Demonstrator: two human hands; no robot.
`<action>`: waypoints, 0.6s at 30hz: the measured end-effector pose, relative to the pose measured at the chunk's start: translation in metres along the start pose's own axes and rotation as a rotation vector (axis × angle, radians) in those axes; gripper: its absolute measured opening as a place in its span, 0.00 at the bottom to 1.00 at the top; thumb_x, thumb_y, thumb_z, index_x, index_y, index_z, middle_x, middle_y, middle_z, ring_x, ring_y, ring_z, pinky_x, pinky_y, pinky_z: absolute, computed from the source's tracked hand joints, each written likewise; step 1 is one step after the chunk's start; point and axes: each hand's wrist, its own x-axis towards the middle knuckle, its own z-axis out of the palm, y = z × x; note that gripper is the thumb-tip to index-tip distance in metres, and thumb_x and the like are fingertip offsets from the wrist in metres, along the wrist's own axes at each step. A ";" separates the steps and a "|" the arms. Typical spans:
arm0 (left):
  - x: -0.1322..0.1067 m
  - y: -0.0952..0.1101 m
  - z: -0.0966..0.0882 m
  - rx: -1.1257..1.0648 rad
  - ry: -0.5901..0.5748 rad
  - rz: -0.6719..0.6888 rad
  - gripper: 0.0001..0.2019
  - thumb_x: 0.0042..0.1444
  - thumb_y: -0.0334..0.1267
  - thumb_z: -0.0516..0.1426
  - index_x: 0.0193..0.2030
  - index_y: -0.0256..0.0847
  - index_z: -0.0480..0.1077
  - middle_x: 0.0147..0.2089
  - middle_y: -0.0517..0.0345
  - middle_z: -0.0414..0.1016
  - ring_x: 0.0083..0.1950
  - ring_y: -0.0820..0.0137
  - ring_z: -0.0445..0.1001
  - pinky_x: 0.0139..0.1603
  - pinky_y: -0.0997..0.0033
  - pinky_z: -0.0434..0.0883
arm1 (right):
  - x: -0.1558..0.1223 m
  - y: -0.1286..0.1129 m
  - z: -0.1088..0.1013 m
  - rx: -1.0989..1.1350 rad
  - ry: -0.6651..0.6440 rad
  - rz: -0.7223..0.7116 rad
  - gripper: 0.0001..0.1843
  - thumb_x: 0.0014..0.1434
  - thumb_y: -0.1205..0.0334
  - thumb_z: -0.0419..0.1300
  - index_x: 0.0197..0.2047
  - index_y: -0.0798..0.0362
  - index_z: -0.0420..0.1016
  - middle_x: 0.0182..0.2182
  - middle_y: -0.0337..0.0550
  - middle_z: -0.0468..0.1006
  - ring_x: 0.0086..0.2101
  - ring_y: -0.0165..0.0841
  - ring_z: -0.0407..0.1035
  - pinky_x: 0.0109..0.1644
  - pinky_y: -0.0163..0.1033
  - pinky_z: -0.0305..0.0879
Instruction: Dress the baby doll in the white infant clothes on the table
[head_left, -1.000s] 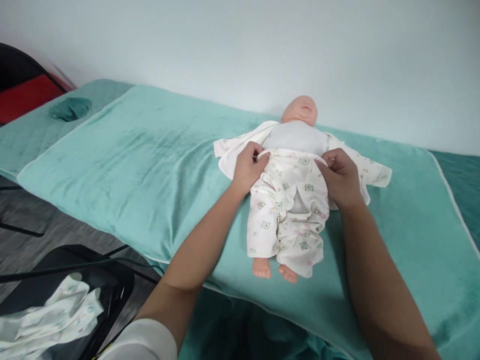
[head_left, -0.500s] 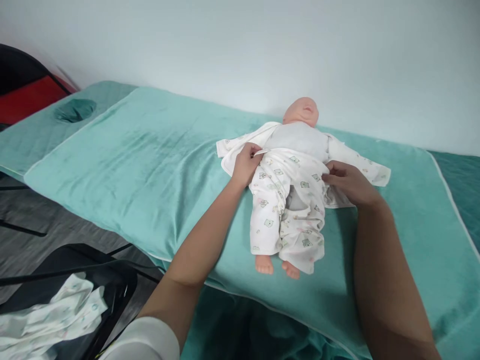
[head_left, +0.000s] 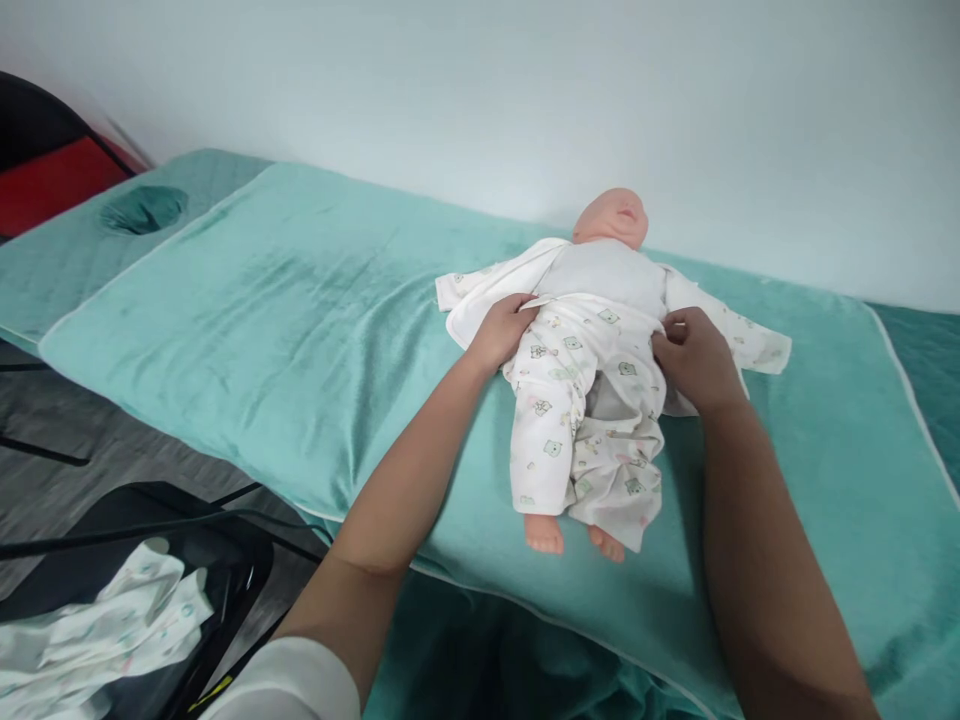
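A baby doll (head_left: 611, 218) lies on its back on a green-covered massage table, head toward the wall. It wears patterned white trousers (head_left: 544, 450), and a white top (head_left: 499, 285) spreads open around its grey-white torso (head_left: 611, 270). My left hand (head_left: 506, 330) is closed on the trousers' waistband at the doll's hip on the left of the view. On the other side my right hand (head_left: 696, 360) pinches the waistband, its fingertips partly hidden. Both bare feet (head_left: 544, 533) stick out below the trouser legs.
The green massage table (head_left: 285, 330) runs along a white wall (head_left: 480, 100), with a face hole (head_left: 144, 210) at its left end. Below left, patterned white clothing (head_left: 112, 620) lies on a black chair (head_left: 150, 505). A red and black chair (head_left: 60, 185) stands behind.
My right hand has shifted a little upward and closer in along the waistband. My left hand keeps its place at the other hip. The whole view has moved slightly.
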 end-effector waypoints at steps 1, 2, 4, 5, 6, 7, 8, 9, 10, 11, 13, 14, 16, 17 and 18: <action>-0.001 0.001 0.000 -0.036 -0.023 -0.032 0.14 0.57 0.41 0.60 0.47 0.40 0.80 0.48 0.51 0.83 0.52 0.59 0.79 0.53 0.62 0.73 | 0.001 0.002 0.002 0.026 0.004 0.008 0.09 0.49 0.62 0.63 0.36 0.46 0.69 0.25 0.36 0.76 0.27 0.35 0.68 0.31 0.39 0.61; -0.003 0.002 0.000 -0.069 -0.044 -0.065 0.14 0.56 0.42 0.60 0.47 0.40 0.80 0.46 0.51 0.84 0.50 0.59 0.80 0.51 0.61 0.74 | 0.001 0.004 0.003 0.077 -0.012 0.022 0.10 0.49 0.62 0.63 0.36 0.46 0.69 0.25 0.36 0.77 0.26 0.35 0.68 0.29 0.38 0.61; -0.007 0.006 0.000 -0.135 -0.091 -0.117 0.15 0.56 0.45 0.62 0.46 0.40 0.80 0.44 0.50 0.84 0.48 0.58 0.82 0.51 0.60 0.75 | 0.002 0.007 0.005 0.234 -0.095 0.064 0.13 0.48 0.63 0.64 0.38 0.45 0.68 0.24 0.36 0.78 0.24 0.34 0.68 0.25 0.37 0.60; -0.010 0.008 0.001 -0.169 -0.120 -0.133 0.15 0.56 0.46 0.63 0.46 0.40 0.80 0.45 0.50 0.85 0.48 0.57 0.82 0.52 0.59 0.75 | 0.002 0.007 0.005 0.322 -0.148 0.091 0.14 0.48 0.64 0.64 0.39 0.45 0.68 0.25 0.35 0.78 0.23 0.34 0.68 0.24 0.37 0.60; -0.012 0.010 0.001 -0.204 -0.151 -0.143 0.16 0.56 0.46 0.63 0.46 0.40 0.81 0.46 0.50 0.85 0.49 0.57 0.82 0.54 0.58 0.75 | 0.001 0.007 0.005 0.400 -0.200 0.117 0.16 0.47 0.64 0.64 0.40 0.44 0.67 0.25 0.34 0.78 0.22 0.33 0.68 0.23 0.36 0.60; -0.014 0.012 0.002 -0.242 -0.179 -0.153 0.16 0.56 0.47 0.64 0.46 0.41 0.81 0.47 0.50 0.85 0.50 0.56 0.82 0.56 0.57 0.75 | 0.001 0.007 0.005 0.460 -0.238 0.142 0.18 0.47 0.65 0.65 0.41 0.44 0.67 0.25 0.33 0.78 0.22 0.33 0.68 0.22 0.36 0.60; -0.016 0.015 0.003 -0.279 -0.203 -0.165 0.16 0.56 0.47 0.64 0.47 0.41 0.81 0.47 0.50 0.85 0.52 0.56 0.82 0.58 0.57 0.74 | 0.000 0.006 0.005 0.499 -0.264 0.164 0.19 0.46 0.65 0.65 0.42 0.44 0.67 0.26 0.33 0.78 0.22 0.33 0.68 0.22 0.35 0.60; -0.017 0.017 0.004 -0.312 -0.223 -0.182 0.15 0.56 0.47 0.64 0.47 0.41 0.81 0.48 0.50 0.85 0.54 0.56 0.81 0.59 0.56 0.74 | -0.001 0.004 0.004 0.526 -0.280 0.180 0.21 0.45 0.65 0.66 0.43 0.44 0.66 0.26 0.32 0.78 0.22 0.33 0.68 0.22 0.35 0.61; -0.018 0.018 0.006 -0.343 -0.235 -0.200 0.15 0.57 0.46 0.64 0.47 0.41 0.81 0.48 0.49 0.85 0.55 0.55 0.81 0.60 0.56 0.74 | -0.002 0.002 0.004 0.545 -0.291 0.191 0.22 0.45 0.64 0.66 0.43 0.43 0.66 0.27 0.32 0.78 0.23 0.33 0.68 0.23 0.35 0.61; -0.019 0.019 0.007 -0.371 -0.239 -0.218 0.15 0.57 0.46 0.63 0.46 0.41 0.81 0.48 0.49 0.85 0.56 0.54 0.81 0.61 0.55 0.74 | -0.003 0.000 0.004 0.562 -0.299 0.195 0.23 0.45 0.63 0.66 0.44 0.43 0.65 0.28 0.32 0.77 0.23 0.33 0.68 0.23 0.36 0.62; -0.019 0.020 0.009 -0.425 -0.234 -0.245 0.14 0.58 0.45 0.63 0.45 0.40 0.81 0.48 0.49 0.85 0.57 0.54 0.80 0.62 0.54 0.74 | -0.005 -0.004 0.006 0.597 -0.309 0.194 0.24 0.45 0.61 0.67 0.45 0.43 0.63 0.28 0.32 0.77 0.24 0.33 0.68 0.24 0.36 0.63; -0.019 0.019 0.010 -0.453 -0.229 -0.255 0.13 0.58 0.45 0.62 0.45 0.40 0.81 0.48 0.48 0.85 0.58 0.53 0.80 0.63 0.53 0.74 | -0.006 -0.006 0.007 0.615 -0.309 0.188 0.24 0.45 0.60 0.67 0.44 0.43 0.62 0.28 0.32 0.76 0.24 0.34 0.69 0.24 0.37 0.63; -0.018 0.017 0.011 -0.509 -0.231 -0.266 0.14 0.58 0.45 0.62 0.45 0.39 0.81 0.48 0.47 0.85 0.58 0.52 0.80 0.65 0.51 0.73 | -0.007 -0.010 0.010 0.650 -0.293 0.163 0.23 0.46 0.58 0.66 0.44 0.43 0.61 0.28 0.32 0.76 0.26 0.35 0.71 0.26 0.38 0.66; -0.017 0.016 0.011 -0.535 -0.239 -0.269 0.14 0.58 0.45 0.62 0.45 0.39 0.80 0.48 0.47 0.85 0.59 0.52 0.80 0.65 0.50 0.73 | -0.008 -0.012 0.012 0.666 -0.278 0.145 0.23 0.47 0.57 0.66 0.43 0.43 0.60 0.29 0.33 0.77 0.27 0.36 0.72 0.27 0.39 0.67; -0.016 0.016 0.011 -0.556 -0.249 -0.270 0.14 0.59 0.46 0.61 0.45 0.39 0.80 0.48 0.46 0.85 0.59 0.51 0.80 0.66 0.50 0.73 | -0.008 -0.013 0.014 0.679 -0.261 0.124 0.22 0.48 0.55 0.66 0.42 0.43 0.60 0.30 0.34 0.77 0.29 0.37 0.73 0.28 0.40 0.68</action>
